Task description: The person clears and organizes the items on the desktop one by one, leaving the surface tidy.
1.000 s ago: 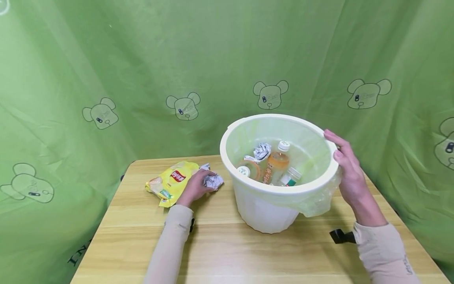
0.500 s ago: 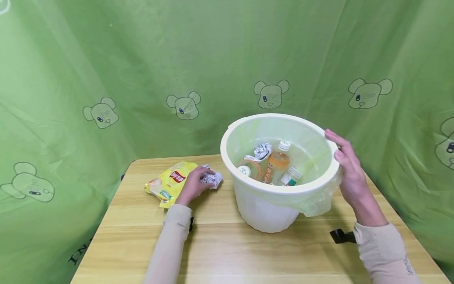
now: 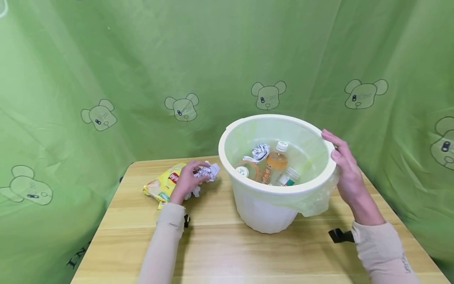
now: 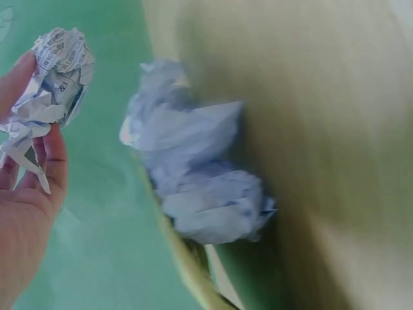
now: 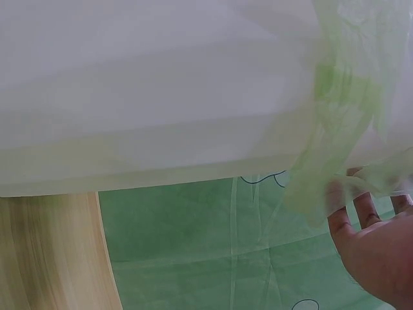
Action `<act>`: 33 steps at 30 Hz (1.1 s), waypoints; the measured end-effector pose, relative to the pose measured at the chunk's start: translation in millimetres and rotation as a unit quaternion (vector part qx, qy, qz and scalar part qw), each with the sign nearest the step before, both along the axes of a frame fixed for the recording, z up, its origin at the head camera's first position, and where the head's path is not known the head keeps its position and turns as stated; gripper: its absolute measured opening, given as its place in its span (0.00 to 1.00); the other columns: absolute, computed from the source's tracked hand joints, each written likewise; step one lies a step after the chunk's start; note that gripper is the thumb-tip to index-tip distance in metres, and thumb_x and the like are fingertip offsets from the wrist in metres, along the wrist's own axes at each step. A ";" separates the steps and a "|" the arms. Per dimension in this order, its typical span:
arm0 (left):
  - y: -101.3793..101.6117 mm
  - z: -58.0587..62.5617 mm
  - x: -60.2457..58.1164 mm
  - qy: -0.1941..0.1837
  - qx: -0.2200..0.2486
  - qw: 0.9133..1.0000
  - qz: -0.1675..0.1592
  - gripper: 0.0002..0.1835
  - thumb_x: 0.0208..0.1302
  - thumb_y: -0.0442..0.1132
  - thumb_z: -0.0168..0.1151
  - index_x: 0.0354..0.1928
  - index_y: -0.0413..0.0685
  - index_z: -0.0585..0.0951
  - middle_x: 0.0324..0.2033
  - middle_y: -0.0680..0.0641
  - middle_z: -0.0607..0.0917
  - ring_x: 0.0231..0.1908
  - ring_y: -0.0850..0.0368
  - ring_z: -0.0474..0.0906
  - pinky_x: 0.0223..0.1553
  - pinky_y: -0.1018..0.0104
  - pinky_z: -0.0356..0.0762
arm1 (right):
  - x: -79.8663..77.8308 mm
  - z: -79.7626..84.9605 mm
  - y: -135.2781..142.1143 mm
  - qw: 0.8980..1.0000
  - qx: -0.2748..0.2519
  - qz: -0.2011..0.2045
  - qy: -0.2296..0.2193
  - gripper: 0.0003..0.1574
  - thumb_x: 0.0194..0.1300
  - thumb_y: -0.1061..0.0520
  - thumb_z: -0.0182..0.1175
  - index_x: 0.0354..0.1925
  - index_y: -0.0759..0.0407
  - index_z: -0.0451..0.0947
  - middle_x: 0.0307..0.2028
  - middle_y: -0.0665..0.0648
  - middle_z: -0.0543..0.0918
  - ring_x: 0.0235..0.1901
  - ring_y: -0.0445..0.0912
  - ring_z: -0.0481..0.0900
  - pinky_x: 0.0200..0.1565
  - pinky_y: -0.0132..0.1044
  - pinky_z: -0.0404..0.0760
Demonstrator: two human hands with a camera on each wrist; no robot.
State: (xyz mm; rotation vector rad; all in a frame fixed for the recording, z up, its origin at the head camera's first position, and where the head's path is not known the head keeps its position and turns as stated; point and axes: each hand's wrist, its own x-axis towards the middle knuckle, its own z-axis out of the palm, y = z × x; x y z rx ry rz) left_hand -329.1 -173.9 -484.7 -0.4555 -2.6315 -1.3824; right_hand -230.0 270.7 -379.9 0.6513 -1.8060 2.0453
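My left hand (image 3: 186, 179) pinches a crumpled ball of printed paper (image 4: 63, 71) between thumb and fingers. Beneath it, a second crumpled paper (image 4: 206, 194) lies against a yellow chip bag (image 3: 160, 185) on the table. My right hand (image 3: 345, 169) grips the right rim of a white bin (image 3: 264, 209), thumb and fingers over the edge. A thin green liner bag (image 5: 345, 123) hangs over that rim beside the fingers. Inside the bin are an orange drink bottle (image 3: 276, 162), another capped bottle (image 3: 242, 172), a small clear bottle (image 3: 289, 177) and crumpled paper (image 3: 261, 152).
The bin stands right of centre on a wooden table (image 3: 213, 252), tilted toward me. A green curtain (image 3: 220, 59) with bear heads hangs close behind the table and along both sides.
My left hand has picked up one paper ball and drawn it up and slightly left, uncovering another paper below. The right hand keeps its hold on the bin rim.
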 end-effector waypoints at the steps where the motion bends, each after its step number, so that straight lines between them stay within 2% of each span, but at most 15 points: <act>1: -0.5 2.8 0.6 0.004 0.001 1.000 0.001 0.20 0.57 0.37 0.79 0.53 0.54 0.87 0.55 0.47 0.85 0.54 0.48 0.79 0.63 0.49 0.79 | 0.0 -0.1 0.2 1.000 0.000 0.000 0.000 0.31 0.79 0.60 0.41 0.76 0.62 0.62 0.78 0.54 0.60 0.78 0.50 0.51 0.66 0.23 0.69; 9: -6.4 19.7 2.0 0.029 0.034 0.999 -0.002 0.20 0.58 0.39 0.79 0.53 0.53 0.87 0.51 0.47 0.83 0.50 0.48 0.80 0.62 0.50 0.80 | -0.5 0.1 0.2 1.000 -0.002 0.000 -0.001 0.31 0.79 0.60 0.41 0.76 0.63 0.62 0.78 0.54 0.60 0.78 0.50 0.50 0.70 0.24 0.66; 19: -15.1 43.0 5.1 0.052 0.079 0.995 0.013 0.21 0.59 0.41 0.78 0.55 0.53 0.86 0.51 0.47 0.83 0.48 0.50 0.82 0.62 0.52 0.81 | 0.4 -0.2 -0.2 1.000 -0.002 -0.003 -0.006 0.31 0.78 0.59 0.41 0.76 0.62 0.63 0.78 0.54 0.60 0.79 0.50 0.49 0.72 0.25 0.63; 28: -14.9 73.0 11.7 0.062 0.125 0.990 0.023 0.22 0.60 0.42 0.77 0.56 0.52 0.86 0.52 0.46 0.81 0.51 0.45 0.82 0.63 0.50 0.80 | 0.3 0.1 -0.4 1.000 -0.003 -0.004 -0.006 0.31 0.79 0.60 0.41 0.76 0.63 0.62 0.78 0.55 0.59 0.79 0.50 0.49 0.70 0.23 0.66; 33: -6.5 101.5 26.2 0.059 0.137 0.988 0.040 0.22 0.62 0.36 0.75 0.58 0.43 0.84 0.53 0.40 0.80 0.52 0.43 0.81 0.59 0.61 0.83 | 0.2 -0.3 -1.1 1.000 -0.003 -0.004 -0.006 0.31 0.79 0.60 0.41 0.76 0.63 0.62 0.78 0.54 0.60 0.78 0.50 0.50 0.69 0.23 0.67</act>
